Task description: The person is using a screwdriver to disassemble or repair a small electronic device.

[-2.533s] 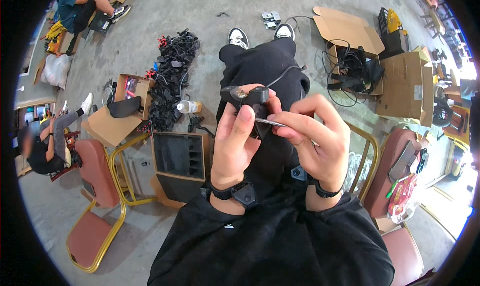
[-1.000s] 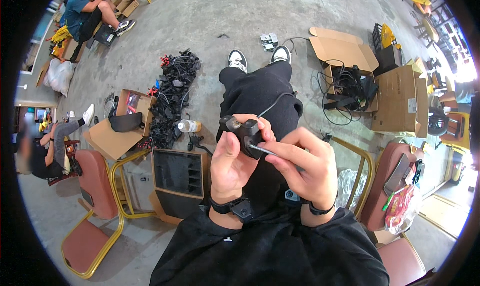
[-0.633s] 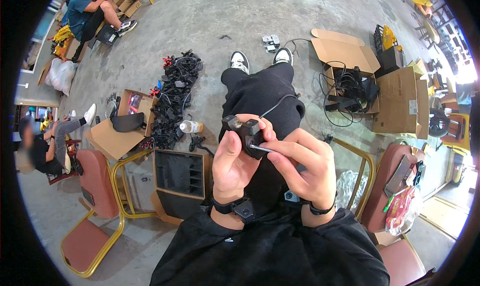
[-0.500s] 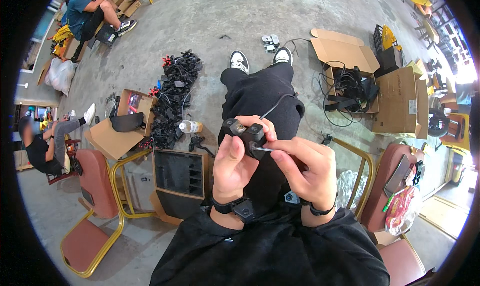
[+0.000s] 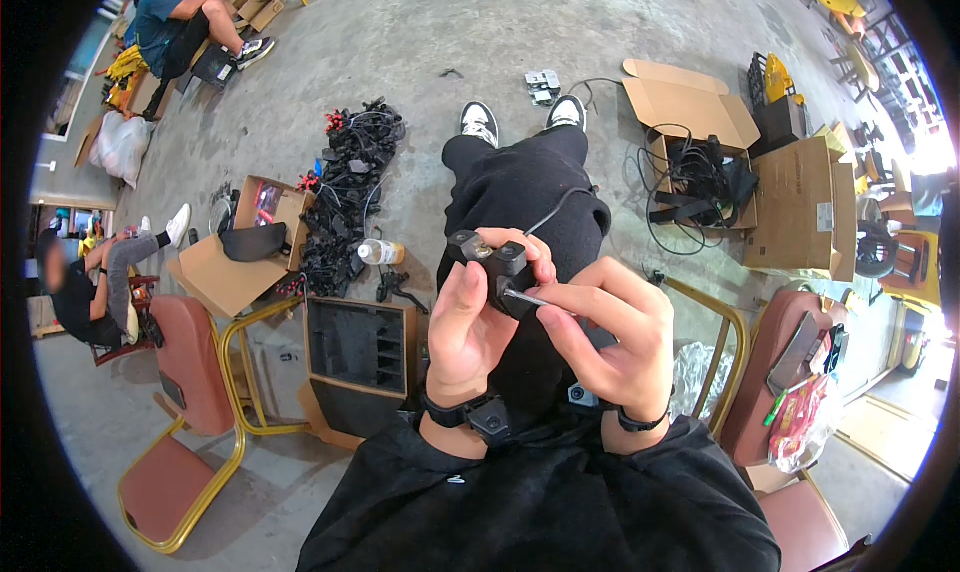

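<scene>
Above my lap, my left hand (image 5: 465, 317) grips a small black device (image 5: 507, 262) with several blocky parts and a grey cable (image 5: 555, 210) running off it. Between the thumb and fingers of my right hand (image 5: 610, 322) is a thin metal tool, probably a screwdriver (image 5: 524, 298). Its tip meets the lower right side of the device, though the exact contact point is too small to make out. The rest of the tool is hidden by my right fingers. Both wrists wear black straps, and a small black box (image 5: 489, 419) sits on the left one.
Left of my legs lie a heap of black parts with cables (image 5: 352, 187), a bottle (image 5: 381, 253) and an open carton (image 5: 235, 282). To the right stands a carton of black cables (image 5: 700, 177). Chairs (image 5: 190, 362) flank me. Two people sit at the far left.
The device has tilted slightly in my left hand. My right fingers have shifted a little around the tool, whose tip stays at the device.
</scene>
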